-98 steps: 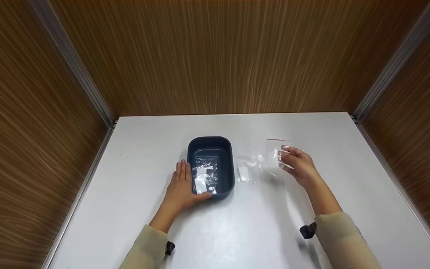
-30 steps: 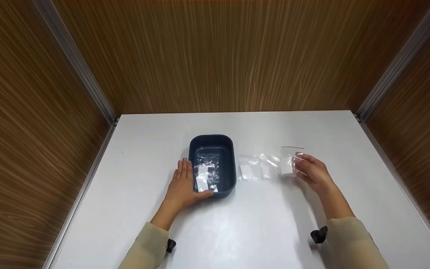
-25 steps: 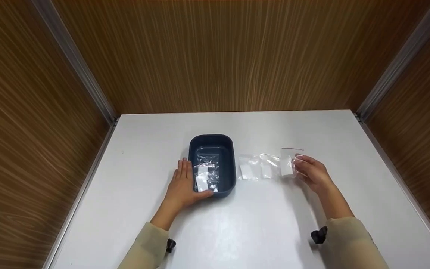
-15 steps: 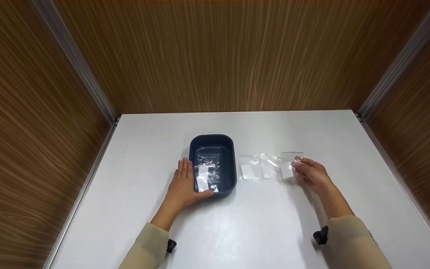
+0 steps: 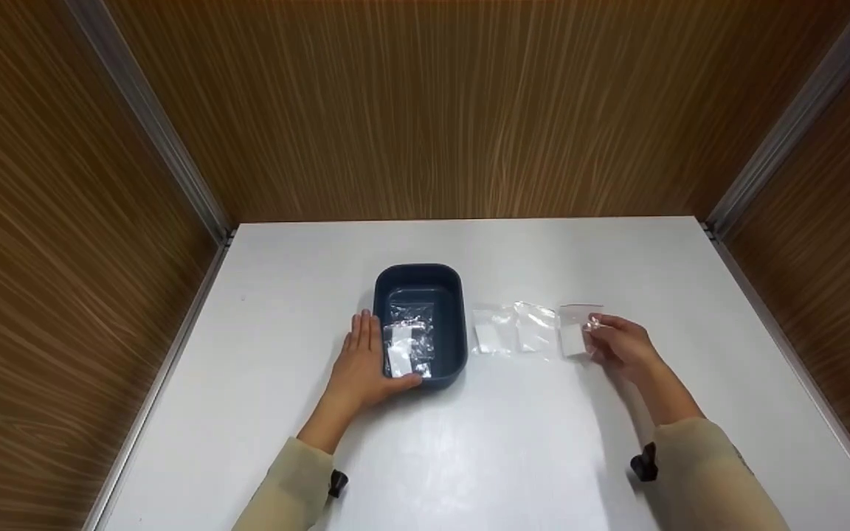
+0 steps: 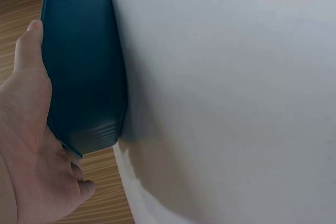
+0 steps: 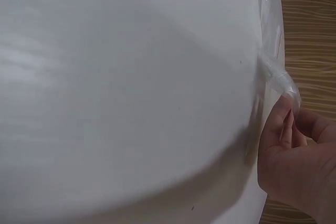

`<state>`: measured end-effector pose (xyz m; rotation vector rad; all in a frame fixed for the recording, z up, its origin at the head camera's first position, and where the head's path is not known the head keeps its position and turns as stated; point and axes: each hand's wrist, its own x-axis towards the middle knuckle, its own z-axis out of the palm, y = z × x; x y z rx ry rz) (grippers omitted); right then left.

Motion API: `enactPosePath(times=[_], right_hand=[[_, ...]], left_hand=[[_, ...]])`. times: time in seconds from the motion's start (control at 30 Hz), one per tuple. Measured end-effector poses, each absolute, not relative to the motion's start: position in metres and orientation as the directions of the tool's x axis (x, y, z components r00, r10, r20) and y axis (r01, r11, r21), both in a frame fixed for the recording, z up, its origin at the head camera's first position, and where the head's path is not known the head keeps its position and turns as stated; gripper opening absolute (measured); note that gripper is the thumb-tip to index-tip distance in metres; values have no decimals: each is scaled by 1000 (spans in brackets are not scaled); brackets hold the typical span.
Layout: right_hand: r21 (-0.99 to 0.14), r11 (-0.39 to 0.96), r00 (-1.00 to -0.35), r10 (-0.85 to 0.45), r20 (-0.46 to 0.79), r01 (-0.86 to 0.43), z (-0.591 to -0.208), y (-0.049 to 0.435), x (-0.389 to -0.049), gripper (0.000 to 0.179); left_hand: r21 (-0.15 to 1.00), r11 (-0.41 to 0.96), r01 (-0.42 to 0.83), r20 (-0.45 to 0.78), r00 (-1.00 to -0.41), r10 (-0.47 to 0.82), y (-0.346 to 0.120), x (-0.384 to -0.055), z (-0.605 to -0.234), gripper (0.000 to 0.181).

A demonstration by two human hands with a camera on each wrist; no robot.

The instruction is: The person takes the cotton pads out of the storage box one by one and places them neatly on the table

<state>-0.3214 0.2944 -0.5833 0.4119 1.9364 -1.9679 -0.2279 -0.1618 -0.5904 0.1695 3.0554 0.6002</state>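
A dark blue rectangular bin (image 5: 454,361) stands on the table with clear plastic bags (image 5: 406,346) and white slips inside. My left hand (image 5: 361,372) rests against its left side, fingers straight along the wall and thumb on the near rim. Seen from the left wrist, the bin (image 6: 84,66) has ribbed lines near one end. To the right, my right hand (image 5: 620,343) pinches the right edge of a clear zip bag (image 5: 572,332) with a reddish top line and a white slip. In the right wrist view, its crumpled plastic (image 7: 286,85) shows between thumb and fingers.
Two more clear bags, a left one (image 5: 493,332) and a middle one (image 5: 536,328), lie in a row between the bin and the held bag. Wood-grain panels (image 5: 425,110) enclose the white table (image 5: 425,457) at the back and sides.
My right hand has moved right with the zip bag, then lowered it toward the table beside the other two bags. My left hand stays on the bin.
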Motion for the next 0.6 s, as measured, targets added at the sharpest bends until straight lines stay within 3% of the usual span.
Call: enactPosePath(times=[0.2, 0.47, 0.6], right_hand=[[-913, 55, -914, -29, -405, 403, -584, 295, -321, 56], [-902, 296, -945, 14, -326, 316, -584, 294, -319, 52], [-897, 323, -950, 20, -313, 302, -582, 295, -318, 52]], left_hand=[[378, 919, 109, 9, -993, 114, -161, -228, -590, 142], [376, 921, 103, 10, -994, 107, -162, -227, -589, 142], [377, 920, 103, 10, -994, 107, -162, -226, -589, 142]])
